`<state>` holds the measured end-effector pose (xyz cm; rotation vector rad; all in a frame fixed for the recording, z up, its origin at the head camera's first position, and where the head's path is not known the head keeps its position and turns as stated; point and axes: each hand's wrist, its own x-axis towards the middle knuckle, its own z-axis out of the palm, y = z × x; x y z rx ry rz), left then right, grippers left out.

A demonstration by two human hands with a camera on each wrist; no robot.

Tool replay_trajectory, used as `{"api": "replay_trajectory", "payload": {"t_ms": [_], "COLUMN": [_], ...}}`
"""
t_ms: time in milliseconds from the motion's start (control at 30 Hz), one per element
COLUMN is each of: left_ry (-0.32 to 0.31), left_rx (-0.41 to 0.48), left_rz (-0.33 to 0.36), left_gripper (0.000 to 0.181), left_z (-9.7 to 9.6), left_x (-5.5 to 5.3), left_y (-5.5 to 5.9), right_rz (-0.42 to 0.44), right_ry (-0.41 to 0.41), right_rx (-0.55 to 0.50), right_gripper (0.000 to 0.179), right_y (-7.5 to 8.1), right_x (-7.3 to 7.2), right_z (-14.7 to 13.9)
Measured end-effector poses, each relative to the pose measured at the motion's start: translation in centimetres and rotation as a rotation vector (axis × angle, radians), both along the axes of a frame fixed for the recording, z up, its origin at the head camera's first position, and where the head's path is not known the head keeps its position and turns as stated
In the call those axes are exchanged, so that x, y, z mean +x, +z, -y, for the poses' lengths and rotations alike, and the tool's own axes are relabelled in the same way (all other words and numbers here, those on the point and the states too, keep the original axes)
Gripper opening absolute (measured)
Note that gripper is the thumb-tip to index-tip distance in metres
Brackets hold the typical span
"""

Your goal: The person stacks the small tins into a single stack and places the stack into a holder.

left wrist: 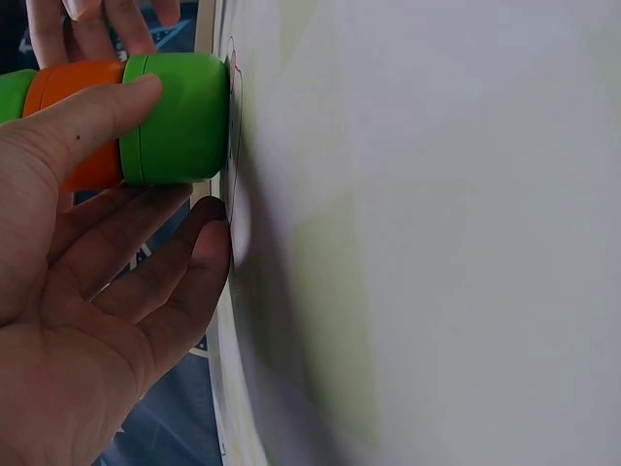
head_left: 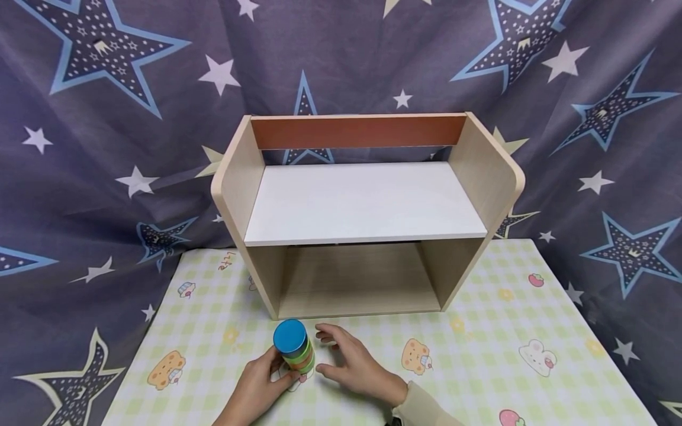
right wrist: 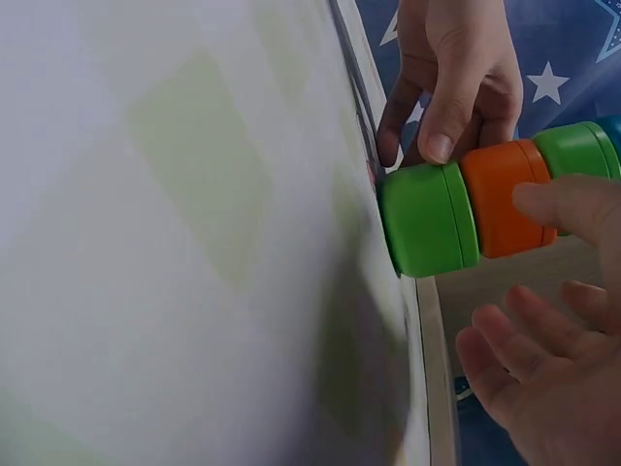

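A stack of round coloured cups (head_left: pixel 303 355) stands upright on the tablecloth, just in front of the shelf. Its flat blue top (head_left: pixel 290 335) faces up in the head view. Both wrist views show the lowest green cup (left wrist: pixel 189 121) at the cloth, with an orange cup (right wrist: pixel 503 199) and another green one above. My left hand (head_left: pixel 258 381) pinches the stack low down, thumb on the near side and fingers behind. My right hand (head_left: pixel 362 367) is to the right of the stack, fingers spread and loosely bent, holding nothing; its thumb overlaps the orange cup in the right wrist view.
A two-level wooden shelf (head_left: pixel 364 201) with a white upper board and pale side panels stands behind the hands. The checked tablecloth (head_left: pixel 479 355) carries printed cartoon figures. A dark curtain with stars (head_left: pixel 346 53) hangs behind and at both sides.
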<state>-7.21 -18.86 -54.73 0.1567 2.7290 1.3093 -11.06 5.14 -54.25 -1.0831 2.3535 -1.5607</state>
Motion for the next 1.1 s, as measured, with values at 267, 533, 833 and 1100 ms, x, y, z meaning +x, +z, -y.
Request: {"api": "replay_trajectory", "payload": {"t_ms": [267,533,833,1100], "left_ry": [-0.008,0.001,0.013,0.013], "left_rx": [0.005,0.016,0.01,0.019], "left_rz": [-0.003,0.024,0.016,0.015], "left_gripper": [0.046,0.049,0.049,0.053], "left_z": [0.0,-0.1,-0.1,0.0], "left_x": [0.0,0.0,0.1,0.1], "left_y": [0.0,0.3,0.1,0.1], "right_rz": [-0.003,0.025,0.018,0.011], "right_ry": [0.015,0.034,0.029,0.027], "right_rx": [0.016,0.029,0.034,0.04], "right_gripper": [0.076,0.073,0.072,0.072], "right_y": [-0.6,-1.0,-1.1,-1.3], "right_x": [0.2,0.2,0.0,-0.2], "right_z": [0.6,1.1,1.5,2.2]}}
